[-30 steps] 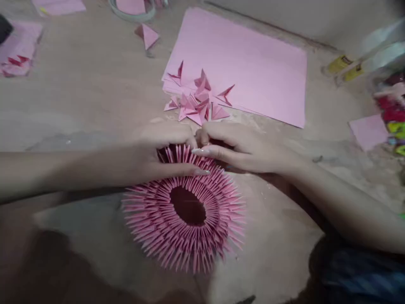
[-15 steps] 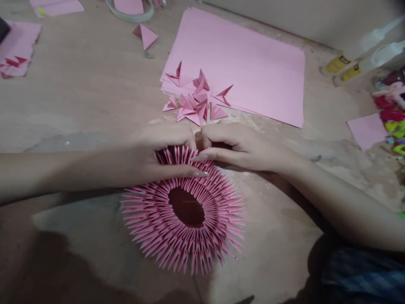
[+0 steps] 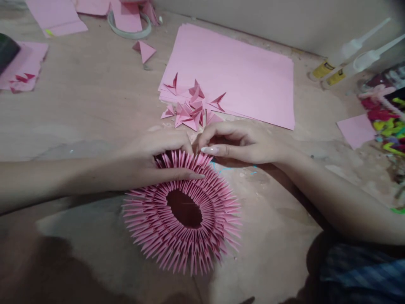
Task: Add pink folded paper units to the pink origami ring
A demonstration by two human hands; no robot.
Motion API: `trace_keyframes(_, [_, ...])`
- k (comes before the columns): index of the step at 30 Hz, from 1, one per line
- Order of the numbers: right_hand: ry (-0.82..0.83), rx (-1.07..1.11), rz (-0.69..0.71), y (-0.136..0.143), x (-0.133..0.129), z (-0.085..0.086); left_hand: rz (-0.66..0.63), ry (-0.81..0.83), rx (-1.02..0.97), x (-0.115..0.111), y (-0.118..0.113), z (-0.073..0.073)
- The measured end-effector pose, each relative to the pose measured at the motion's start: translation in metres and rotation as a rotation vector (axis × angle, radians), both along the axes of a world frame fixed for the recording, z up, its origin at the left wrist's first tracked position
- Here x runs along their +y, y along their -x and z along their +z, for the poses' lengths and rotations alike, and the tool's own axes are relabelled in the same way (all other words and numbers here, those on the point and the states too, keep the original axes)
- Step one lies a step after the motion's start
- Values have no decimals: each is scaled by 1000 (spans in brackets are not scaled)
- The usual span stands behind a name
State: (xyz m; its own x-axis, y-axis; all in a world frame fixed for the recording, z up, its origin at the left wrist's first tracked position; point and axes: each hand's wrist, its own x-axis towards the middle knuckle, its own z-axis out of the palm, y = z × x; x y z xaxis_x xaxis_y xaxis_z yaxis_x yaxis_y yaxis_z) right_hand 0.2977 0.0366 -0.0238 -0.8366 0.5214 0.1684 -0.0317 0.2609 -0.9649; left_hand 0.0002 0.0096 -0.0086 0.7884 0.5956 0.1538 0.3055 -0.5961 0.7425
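A round ring of folded pink paper pieces (image 3: pixel 186 249), spiky at its outer edge and with an oval hole in the middle, lies on the table. My left hand (image 3: pixel 158 158) grips its far rim, thumb lying over the top and fingers curled behind. At the same rim, just to the right, my right hand (image 3: pixel 234 143) pinches around a small folded pink piece (image 3: pixel 201 159) that sits at the ring's edge; its curled fingertips are partly hidden. Several loose folded paper triangles (image 3: pixel 191 112) are heaped just beyond both hands.
Behind the triangles lies a stack of pink paper sheets (image 3: pixel 234 76). A tape roll (image 3: pixel 129 33) and a lone folded piece (image 3: pixel 146 51) are at the far left. Two glue bottles (image 3: pixel 337 76) stand by the wall, near a pink paper square (image 3: pixel 356 131) and colourful pipe cleaners (image 3: pixel 387 122).
My right thumb has drawn back a little to the right from the ring's rim, uncovering the small piece there. My left hand keeps its hold. The view has tilted slightly.
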Motion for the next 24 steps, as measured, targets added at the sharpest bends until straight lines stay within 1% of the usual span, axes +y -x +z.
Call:
trace_keyframes(1, [20,11,11,-1,1,-1,-8,16,38,-1,0,1])
trace_keyframes(2, [30,13,18,-2,1,-1,17,47,88,-3,-1,2])
trace_keyframes(4, [16,1,10,-2,0,-2,45,87,84,-5,-2,5])
trace_keyframes(6, [-33,3,-26,-1,-3,-4,47,109,32,-5,-3,6])
trace_keyframes(9, [-78,13,-62,1,-8,-5,33,110,-40,-3,-3,4])
trace_keyframes(12, [-79,0,-39,3,-10,-3,37,116,-8,-3,-2,4])
trace_keyframes(19, [-143,-53,-25,3,-8,2,27,72,33,-6,-4,12])
trace_keyframes(24, [-171,-36,-39,3,-9,1,28,91,37,-4,0,10])
